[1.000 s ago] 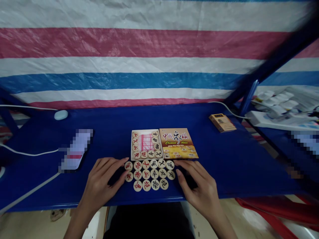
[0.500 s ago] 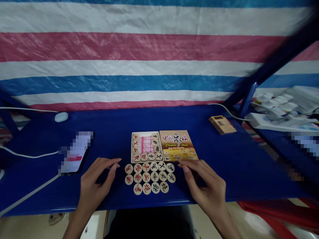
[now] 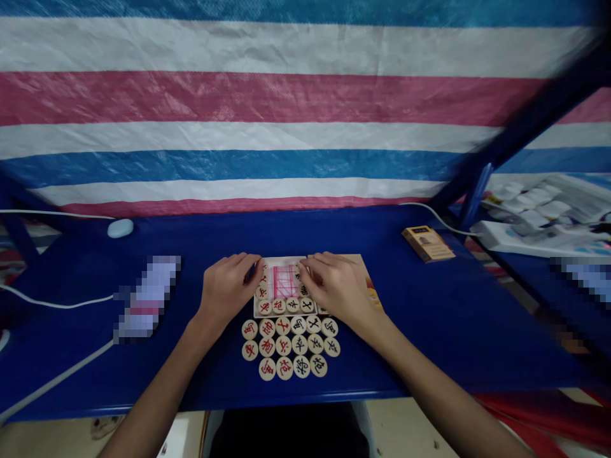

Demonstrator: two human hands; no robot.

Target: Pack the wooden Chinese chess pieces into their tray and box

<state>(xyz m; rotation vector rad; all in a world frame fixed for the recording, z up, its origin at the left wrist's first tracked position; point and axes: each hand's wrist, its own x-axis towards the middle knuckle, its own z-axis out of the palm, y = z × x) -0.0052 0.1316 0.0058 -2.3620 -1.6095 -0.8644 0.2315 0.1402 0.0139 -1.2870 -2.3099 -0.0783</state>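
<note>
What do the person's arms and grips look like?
The left grip and right grip are human hands without gloves. The left forearm and right forearm are slim, with no sleeve, watch or bracelet showing. I see no rings, though some fingers are partly hidden.

Chess pieces smooth, wood-like; striped sheet glossy plastic

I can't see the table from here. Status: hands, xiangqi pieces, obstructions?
Left hand, right hand at opposite sides of white box. Sixteen loose xiangqi pieces in three rows. Right hand hides most of printed lid.
</note>
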